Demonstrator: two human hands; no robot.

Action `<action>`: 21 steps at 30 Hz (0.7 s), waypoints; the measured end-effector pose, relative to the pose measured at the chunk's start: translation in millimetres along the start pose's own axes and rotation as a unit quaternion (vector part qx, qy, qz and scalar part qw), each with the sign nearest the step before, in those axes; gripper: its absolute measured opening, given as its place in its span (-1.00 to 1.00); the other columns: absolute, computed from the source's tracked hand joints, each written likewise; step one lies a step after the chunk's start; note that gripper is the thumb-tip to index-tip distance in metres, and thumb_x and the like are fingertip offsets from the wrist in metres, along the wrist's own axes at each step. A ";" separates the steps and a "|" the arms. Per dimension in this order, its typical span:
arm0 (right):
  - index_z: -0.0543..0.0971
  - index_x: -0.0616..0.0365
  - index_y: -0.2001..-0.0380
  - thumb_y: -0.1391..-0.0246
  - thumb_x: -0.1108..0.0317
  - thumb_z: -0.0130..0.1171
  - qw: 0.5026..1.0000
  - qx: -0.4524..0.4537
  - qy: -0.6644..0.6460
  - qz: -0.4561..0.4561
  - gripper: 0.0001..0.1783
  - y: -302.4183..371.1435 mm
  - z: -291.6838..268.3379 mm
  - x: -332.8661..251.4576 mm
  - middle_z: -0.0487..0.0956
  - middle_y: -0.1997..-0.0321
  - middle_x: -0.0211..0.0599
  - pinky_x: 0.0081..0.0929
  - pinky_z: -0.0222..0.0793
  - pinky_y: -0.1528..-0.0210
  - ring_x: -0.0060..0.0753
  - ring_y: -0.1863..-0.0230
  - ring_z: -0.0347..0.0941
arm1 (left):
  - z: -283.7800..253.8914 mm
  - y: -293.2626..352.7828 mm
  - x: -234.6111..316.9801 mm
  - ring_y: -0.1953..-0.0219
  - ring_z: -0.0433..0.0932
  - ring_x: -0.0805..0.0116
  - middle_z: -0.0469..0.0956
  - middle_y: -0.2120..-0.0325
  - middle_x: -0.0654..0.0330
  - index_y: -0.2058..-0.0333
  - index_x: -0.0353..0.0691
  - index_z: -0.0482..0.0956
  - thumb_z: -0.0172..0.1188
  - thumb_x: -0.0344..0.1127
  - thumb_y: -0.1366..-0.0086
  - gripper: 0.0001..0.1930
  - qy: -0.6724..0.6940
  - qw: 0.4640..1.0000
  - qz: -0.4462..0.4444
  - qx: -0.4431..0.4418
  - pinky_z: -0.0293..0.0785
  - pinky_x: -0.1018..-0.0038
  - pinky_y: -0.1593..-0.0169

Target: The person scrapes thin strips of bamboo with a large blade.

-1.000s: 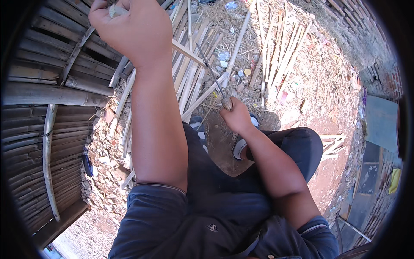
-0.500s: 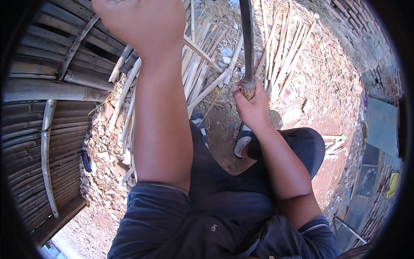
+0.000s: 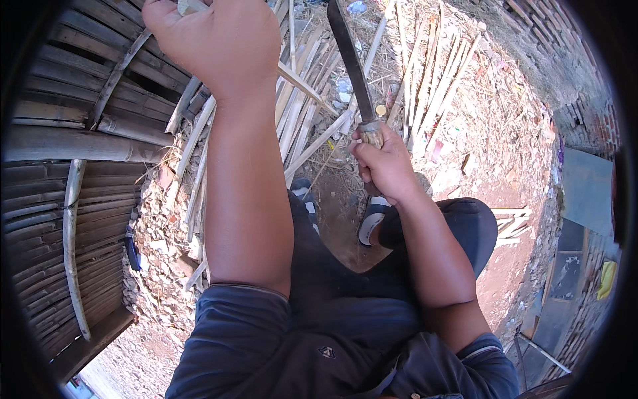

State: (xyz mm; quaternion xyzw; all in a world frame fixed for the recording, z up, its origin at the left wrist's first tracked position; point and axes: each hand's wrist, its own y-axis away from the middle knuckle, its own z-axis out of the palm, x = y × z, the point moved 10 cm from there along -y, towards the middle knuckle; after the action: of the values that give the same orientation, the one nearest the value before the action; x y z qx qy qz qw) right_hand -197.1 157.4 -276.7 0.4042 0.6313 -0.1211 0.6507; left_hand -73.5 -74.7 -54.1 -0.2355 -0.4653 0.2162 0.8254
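Note:
My left hand [image 3: 216, 43] is raised at the top edge, closed, with its fingers partly cut off by the frame. A pale end of what looks like a bamboo strip [image 3: 190, 6] shows between its fingers. My right hand [image 3: 385, 163] grips the wooden handle [image 3: 372, 134] of a machete. Its long dark blade [image 3: 350, 63] points away from me, tip leaning left. Another pale length of bamboo [image 3: 307, 88] emerges from behind my left wrist; I cannot tell whether it belongs to the held strip.
Split bamboo strips [image 3: 312, 106] lie in a pile ahead, with more strips [image 3: 438, 80] to the right. A bamboo slat wall [image 3: 40, 219] runs along the left. Rubble and straw cover the ground around my shoes [image 3: 374, 219]. A brick wall [image 3: 565, 60] stands far right.
The machete blade has swung from nearly straight ahead to a leftward lean, and my right hand has turned with it. The pale strip end in my left hand has come into view.

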 end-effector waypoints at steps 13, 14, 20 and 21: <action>0.54 0.39 0.08 -0.09 0.40 0.27 0.962 -0.004 0.272 0.014 -0.64 -31.7 10.4 93.8 0.68 0.31 0.16 -0.09 0.57 0.20 0.11 0.30 0.67 | 0.8 1.1 -0.8 0.45 0.34 0.69 0.42 0.46 0.43 -0.05 -0.28 0.44 0.18 -0.49 -0.51 -0.79 0.017 0.999 0.021 0.041 0.22 0.65 0.39; 0.54 0.37 0.09 -0.10 0.40 0.27 0.981 -0.029 0.180 0.066 -0.66 -28.2 10.0 91.7 0.66 0.35 0.04 -0.16 0.55 0.29 -0.03 0.39 0.65 | 1.9 0.8 -2.2 0.45 0.34 0.69 0.43 0.46 0.42 -0.05 -0.29 0.43 0.18 -0.49 -0.51 -0.79 0.011 1.000 0.013 0.023 0.22 0.66 0.38; 0.53 0.27 0.16 -0.14 0.43 0.25 0.981 -0.076 -0.065 0.168 -0.78 -8.7 22.0 80.1 0.48 0.52 -0.39 -0.47 0.34 0.55 -0.53 0.60 0.41 | 17.3 8.3 -0.9 0.49 0.29 0.70 0.40 0.48 0.43 -0.06 -0.29 0.39 0.17 -0.50 -0.51 -0.77 0.061 0.998 -0.003 -0.008 0.18 0.66 0.41; 0.53 0.25 0.17 -0.15 0.43 0.25 0.982 -0.066 -0.062 0.167 -0.79 -7.6 21.8 77.2 0.46 0.53 -0.41 -0.48 0.32 0.56 -0.55 0.61 0.39 | 18.8 8.0 -1.2 0.50 0.28 0.71 0.39 0.48 0.43 -0.07 -0.29 0.38 0.17 -0.50 -0.51 -0.76 0.054 0.998 -0.020 -0.014 0.17 0.66 0.41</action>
State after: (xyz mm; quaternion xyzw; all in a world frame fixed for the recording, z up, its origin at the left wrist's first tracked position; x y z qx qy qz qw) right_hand -173.1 164.9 -353.3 0.4515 0.5203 0.0063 0.7249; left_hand -91.5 -65.5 -51.0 -0.2487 -0.4281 0.1800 0.8500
